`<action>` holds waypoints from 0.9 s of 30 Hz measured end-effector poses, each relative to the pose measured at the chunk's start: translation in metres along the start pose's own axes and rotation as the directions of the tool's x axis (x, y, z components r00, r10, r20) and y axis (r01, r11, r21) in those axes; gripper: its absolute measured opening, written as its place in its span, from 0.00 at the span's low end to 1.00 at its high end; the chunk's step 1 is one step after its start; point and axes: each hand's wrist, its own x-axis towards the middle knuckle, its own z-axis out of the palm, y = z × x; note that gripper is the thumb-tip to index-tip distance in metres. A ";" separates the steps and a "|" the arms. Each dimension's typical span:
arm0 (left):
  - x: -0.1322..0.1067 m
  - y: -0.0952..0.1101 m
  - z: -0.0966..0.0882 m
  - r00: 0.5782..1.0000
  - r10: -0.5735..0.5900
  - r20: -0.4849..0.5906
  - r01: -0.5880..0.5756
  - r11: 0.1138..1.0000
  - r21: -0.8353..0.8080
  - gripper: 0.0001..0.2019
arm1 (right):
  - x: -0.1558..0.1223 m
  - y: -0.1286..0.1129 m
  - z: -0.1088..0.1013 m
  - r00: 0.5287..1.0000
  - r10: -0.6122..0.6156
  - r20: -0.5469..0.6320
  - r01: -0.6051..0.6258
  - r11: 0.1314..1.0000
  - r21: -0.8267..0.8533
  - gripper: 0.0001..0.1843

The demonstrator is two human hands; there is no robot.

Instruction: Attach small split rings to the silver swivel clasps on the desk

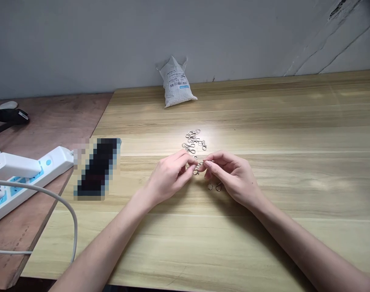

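Observation:
My left hand (169, 176) and my right hand (233, 176) meet over the middle of the light wooden table (264, 121). Both pinch small metal parts (198, 167) between thumb and fingertips, a clasp and a ring as far as I can tell. A small pile of metal clasps and rings (193, 141) lies just beyond my fingers. Two more loose pieces (214, 186) rest on the table under my right hand.
A white plastic bag with a printed label (175, 82) stands at the back by the wall. A blurred dark object (97, 168) lies left of my hands. On the lower brown table (51, 121) at left sit a white power strip (23, 174) and a grey cable (51, 198).

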 end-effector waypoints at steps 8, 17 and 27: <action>0.000 -0.001 0.002 0.997 -0.003 -0.071 -0.001 0.998 -0.063 0.06 | 0.002 0.001 0.000 0.998 0.066 0.025 -0.069 0.984 0.164 0.06; 0.000 0.001 0.001 0.999 -0.024 -0.049 0.019 0.995 -0.098 0.05 | 0.001 0.000 0.002 0.999 0.037 0.021 -0.039 0.994 0.098 0.07; 0.001 0.003 -0.002 1.000 -0.001 0.016 -0.003 0.969 0.246 0.06 | -0.002 0.001 -0.002 0.989 -0.140 -0.039 0.126 0.961 -0.245 0.06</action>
